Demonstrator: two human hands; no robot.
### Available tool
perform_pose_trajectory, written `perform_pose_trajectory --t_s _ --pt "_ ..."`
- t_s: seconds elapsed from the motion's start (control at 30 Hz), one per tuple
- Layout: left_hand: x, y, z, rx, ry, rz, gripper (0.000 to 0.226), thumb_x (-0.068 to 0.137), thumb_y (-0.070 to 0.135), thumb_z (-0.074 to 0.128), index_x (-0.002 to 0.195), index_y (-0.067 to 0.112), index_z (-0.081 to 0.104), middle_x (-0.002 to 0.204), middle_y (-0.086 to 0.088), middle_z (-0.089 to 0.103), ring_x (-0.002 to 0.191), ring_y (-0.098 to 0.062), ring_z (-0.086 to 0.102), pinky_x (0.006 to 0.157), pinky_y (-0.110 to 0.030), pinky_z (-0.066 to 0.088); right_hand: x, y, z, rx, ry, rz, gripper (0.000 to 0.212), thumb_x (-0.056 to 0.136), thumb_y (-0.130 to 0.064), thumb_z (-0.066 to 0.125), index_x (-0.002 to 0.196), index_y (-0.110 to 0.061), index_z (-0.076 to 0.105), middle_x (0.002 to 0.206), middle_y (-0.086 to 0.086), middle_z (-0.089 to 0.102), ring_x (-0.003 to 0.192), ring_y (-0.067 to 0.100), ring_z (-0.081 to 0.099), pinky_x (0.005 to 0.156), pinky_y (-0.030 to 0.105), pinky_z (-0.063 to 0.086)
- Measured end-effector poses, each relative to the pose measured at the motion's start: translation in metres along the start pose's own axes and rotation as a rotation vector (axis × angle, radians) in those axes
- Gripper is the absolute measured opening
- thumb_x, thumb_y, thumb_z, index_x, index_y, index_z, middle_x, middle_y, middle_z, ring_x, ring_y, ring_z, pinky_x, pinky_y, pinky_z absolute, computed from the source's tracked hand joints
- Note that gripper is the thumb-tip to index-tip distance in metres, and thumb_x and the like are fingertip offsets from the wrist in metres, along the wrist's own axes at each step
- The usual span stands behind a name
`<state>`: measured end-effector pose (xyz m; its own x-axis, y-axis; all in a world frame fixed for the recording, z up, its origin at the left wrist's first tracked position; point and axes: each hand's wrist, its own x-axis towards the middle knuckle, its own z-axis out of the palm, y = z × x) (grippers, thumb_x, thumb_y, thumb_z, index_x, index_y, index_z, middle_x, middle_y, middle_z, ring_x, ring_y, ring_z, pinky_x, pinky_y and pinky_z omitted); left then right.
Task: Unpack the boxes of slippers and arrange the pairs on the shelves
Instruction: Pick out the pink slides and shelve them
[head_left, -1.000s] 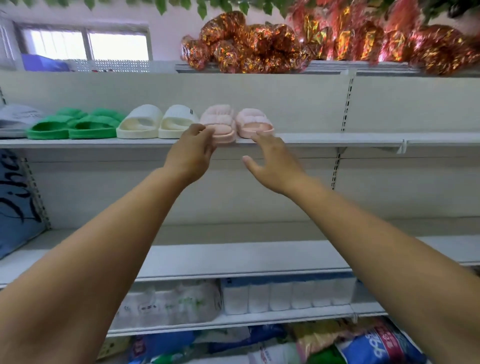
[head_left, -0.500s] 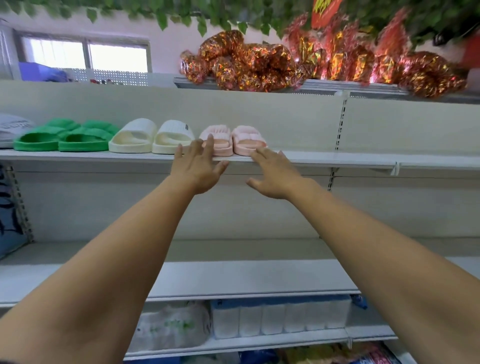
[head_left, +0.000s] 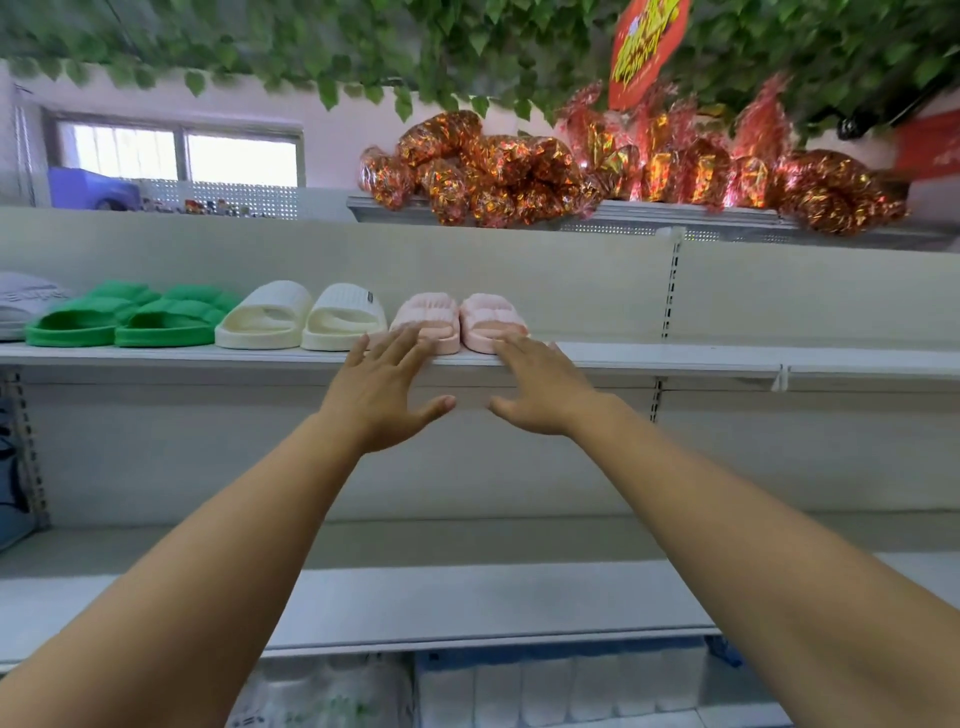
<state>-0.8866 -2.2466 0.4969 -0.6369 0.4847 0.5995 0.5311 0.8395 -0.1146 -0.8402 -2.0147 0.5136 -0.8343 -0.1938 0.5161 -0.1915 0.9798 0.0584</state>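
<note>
Left hand (head_left: 383, 396) and right hand (head_left: 540, 391), both spread flat (holding nothing), reach the shelf (head_left: 675, 357) edge just before the pink slippers (head_left: 460, 319).

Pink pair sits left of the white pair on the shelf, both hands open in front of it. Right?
No: the head view shows the pink pair right of the white pair on the shelf. Left hand and right hand are open in front of it.
</note>
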Motion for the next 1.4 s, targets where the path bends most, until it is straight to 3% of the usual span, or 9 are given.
perform_pose_trajectory --t_s 0.27,0.47,0.57,0.7,0.87,1.23,1.4 --pt "0.014 0.008 -0.012 0.030 -0.132 -0.043 0.091 0.087 0.085 0.025 0.161 0.033 0.012 0.171 0.001 -0.001 0.157 -0.020 0.003 0.126 -0.052 0.002 -0.003 -0.008 -0.007 0.032 -0.025 0.021 0.078 0.087 -0.047 0.062 0.153 -0.023 0.029 0.161 -0.009 0.023 0.146 0.018 0.026 0.122 0.051 0.019" --pt "-0.023 0.017 -0.011 -0.142 0.043 -0.047 0.078 0.094 0.067 0.046 0.157 0.022 0.030 0.168 -0.004 0.019 0.154 -0.024 0.020 0.126 -0.049 0.012 -0.034 -0.025 -0.016 0.121 0.088 0.030 0.069 0.091 -0.045 0.062 0.150 -0.020 0.037 0.154 0.001 0.041 0.141 0.023 0.036 0.118 0.045 0.028" --pt "-0.070 0.021 -0.007 -0.240 0.113 -0.006 0.074 0.095 0.055 0.058 0.155 0.017 0.037 0.166 -0.005 0.026 0.153 -0.026 0.024 0.125 -0.046 0.016 -0.064 -0.033 -0.007 0.146 0.111 0.042 0.072 0.091 -0.047 0.061 0.153 -0.018 0.036 0.158 0.001 0.036 0.146 0.021 0.031 0.121 0.043 0.025" --pt "-0.154 0.020 0.014 -0.321 0.111 -0.012 0.071 0.094 0.060 0.048 0.151 0.018 0.044 0.161 -0.005 0.037 0.149 -0.024 0.032 0.124 -0.047 0.021 -0.122 -0.051 0.027 0.283 0.059 0.076 0.076 0.090 -0.054 0.061 0.154 -0.020 0.036 0.160 -0.001 0.035 0.147 0.021 0.029 0.121 0.044 0.026" --pt "-0.266 0.025 0.057 -0.375 -0.056 -0.148 0.071 0.092 0.057 0.052 0.149 0.014 0.047 0.156 -0.009 0.044 0.141 -0.030 0.043 0.116 -0.051 0.036 -0.201 -0.102 0.089 0.411 -0.079 0.146 0.076 0.091 -0.052 0.062 0.153 -0.017 0.037 0.157 0.003 0.038 0.146 0.022 0.030 0.120 0.033 0.021" --pt "-0.506 0.037 0.123 -0.456 -0.552 -0.536 0.081 0.087 0.064 0.047 0.154 0.017 0.040 0.160 -0.008 0.039 0.148 -0.030 0.034 0.118 -0.053 0.032 -0.395 -0.196 0.234 0.624 -0.626 0.367 0.072 0.093 -0.048 0.064 0.154 -0.024 0.035 0.162 -0.004 0.029 0.150 0.017 0.022 0.120 0.033 0.023" --pt "-0.592 0.064 0.139 -0.482 -0.786 -0.666 0.080 0.086 0.064 0.045 0.152 0.018 0.044 0.160 -0.007 0.039 0.148 -0.029 0.035 0.116 -0.057 0.033 -0.467 -0.196 0.287 0.608 -0.893 0.546 0.062 0.092 -0.038 0.067 0.146 -0.013 0.046 0.152 0.009 0.044 0.139 0.029 0.040 0.110 0.038 0.037"
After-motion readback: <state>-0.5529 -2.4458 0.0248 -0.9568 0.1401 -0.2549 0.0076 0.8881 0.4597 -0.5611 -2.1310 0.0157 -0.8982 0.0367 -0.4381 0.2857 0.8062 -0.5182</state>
